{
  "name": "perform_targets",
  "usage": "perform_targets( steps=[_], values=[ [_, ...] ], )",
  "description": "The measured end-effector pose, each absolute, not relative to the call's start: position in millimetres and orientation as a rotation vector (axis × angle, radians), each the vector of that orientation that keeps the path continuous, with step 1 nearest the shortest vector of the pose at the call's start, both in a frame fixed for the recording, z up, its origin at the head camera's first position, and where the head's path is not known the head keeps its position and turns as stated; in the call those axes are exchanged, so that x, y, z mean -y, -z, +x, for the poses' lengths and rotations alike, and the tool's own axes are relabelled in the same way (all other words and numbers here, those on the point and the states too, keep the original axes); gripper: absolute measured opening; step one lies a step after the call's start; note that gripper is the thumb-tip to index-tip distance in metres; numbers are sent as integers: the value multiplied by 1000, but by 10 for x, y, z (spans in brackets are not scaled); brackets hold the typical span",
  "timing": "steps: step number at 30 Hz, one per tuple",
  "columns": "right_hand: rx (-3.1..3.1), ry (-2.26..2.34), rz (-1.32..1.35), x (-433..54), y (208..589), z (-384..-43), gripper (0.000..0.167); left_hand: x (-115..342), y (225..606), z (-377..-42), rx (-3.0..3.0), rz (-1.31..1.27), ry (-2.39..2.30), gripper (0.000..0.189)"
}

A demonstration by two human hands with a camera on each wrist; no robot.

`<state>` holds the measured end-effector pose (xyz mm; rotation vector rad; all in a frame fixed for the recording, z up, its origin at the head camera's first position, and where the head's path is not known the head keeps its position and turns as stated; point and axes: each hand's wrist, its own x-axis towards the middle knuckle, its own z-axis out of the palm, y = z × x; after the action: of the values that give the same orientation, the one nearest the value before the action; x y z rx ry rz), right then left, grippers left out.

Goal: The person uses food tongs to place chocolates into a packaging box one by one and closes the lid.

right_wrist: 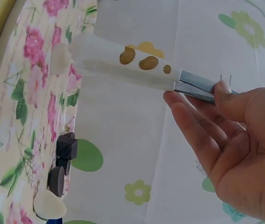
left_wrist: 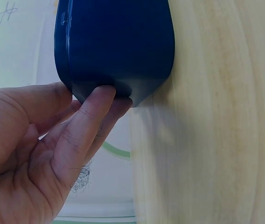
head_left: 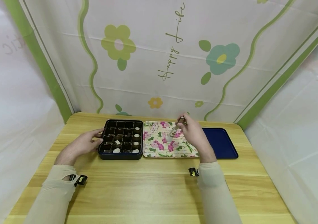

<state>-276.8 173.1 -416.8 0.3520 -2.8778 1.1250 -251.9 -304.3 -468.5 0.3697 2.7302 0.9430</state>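
Note:
The fingers of my left hand (head_left: 84, 143) lie fairly straight against the left side of a dark blue box (left_wrist: 118, 46). In the head view, the box's brown divided insert (head_left: 120, 123) has white pieces in its right column and a few others, chocolates by their look. My right hand (right_wrist: 235, 135) pinches the metal arms of small tongs (right_wrist: 142, 65) with pale tips and gold spots. These tips point down over a flowered tray (head_left: 159, 152). A whitish piece (right_wrist: 60, 58) shows right at the tips; whether they grip it I cannot tell.
Dark pieces (right_wrist: 67, 146) and a white chocolate (right_wrist: 50, 204) lie on the tray, seen in the right wrist view. A blue lid (head_left: 220, 143) lies to the right of the tray, partly behind my right arm. Patterned cloth (head_left: 153, 56) hangs behind the wooden table (head_left: 136, 189).

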Motion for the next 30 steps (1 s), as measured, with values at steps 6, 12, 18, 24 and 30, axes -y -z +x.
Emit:
perform_targets(
  steps=[6,12,18,24,30],
  values=[
    [2853,-1193,334,-1779,4173,-2838,15,3039,4689,-2517,-2739,375,-935,67],
    [2889,-1111,395,-1719,4231,-2914,16,3034,4685,-2516,-2737,377,-945,67],
    [2930,-910,439,-1539,4299,-2969,12,3040,4689,-2520,-2735,369,-941,67],
    [2920,-788,392,-1420,4310,-3000,24,3050,4704,-2526,-2731,371,-948,67],
    [2866,-832,411,-1335,4240,-3011,19,3048,4708,-2533,-2727,379,-957,67]
  ],
)
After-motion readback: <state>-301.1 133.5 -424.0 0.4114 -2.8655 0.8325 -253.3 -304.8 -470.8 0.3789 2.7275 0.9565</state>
